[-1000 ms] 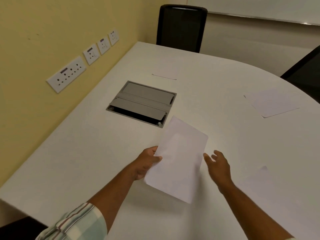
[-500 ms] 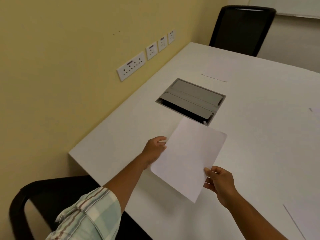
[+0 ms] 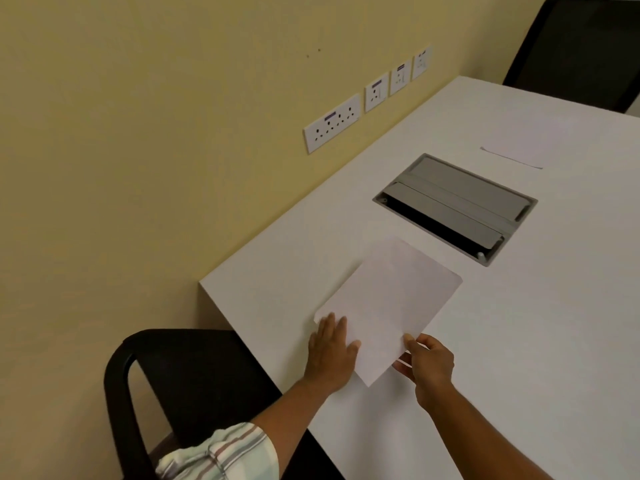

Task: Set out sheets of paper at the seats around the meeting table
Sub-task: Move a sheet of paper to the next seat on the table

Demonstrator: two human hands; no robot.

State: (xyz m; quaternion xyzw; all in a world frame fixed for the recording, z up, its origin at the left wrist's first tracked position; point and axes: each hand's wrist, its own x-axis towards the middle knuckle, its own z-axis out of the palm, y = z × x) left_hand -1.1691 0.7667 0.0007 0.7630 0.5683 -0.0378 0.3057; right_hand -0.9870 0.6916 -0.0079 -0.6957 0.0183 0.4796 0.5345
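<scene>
A white sheet of paper (image 3: 391, 303) lies low over the near left corner of the white meeting table (image 3: 540, 323), in front of a black chair (image 3: 180, 379). My left hand (image 3: 330, 355) rests flat with spread fingers on the sheet's left edge. My right hand (image 3: 427, 367) pinches the sheet's near right edge between thumb and fingers. A second sheet (image 3: 523, 147) lies flat at the far side, before another black chair (image 3: 581, 46).
A grey cable hatch (image 3: 457, 206) is set into the tabletop just beyond the sheet. The yellow wall runs along the table's left edge, with a row of white sockets (image 3: 332, 126). The table's corner (image 3: 204, 285) is close to the near chair.
The sheet has come down and left towards the table corner by the near chair. My left hand went from gripping its edge to lying flat on it; my right hand took hold of it.
</scene>
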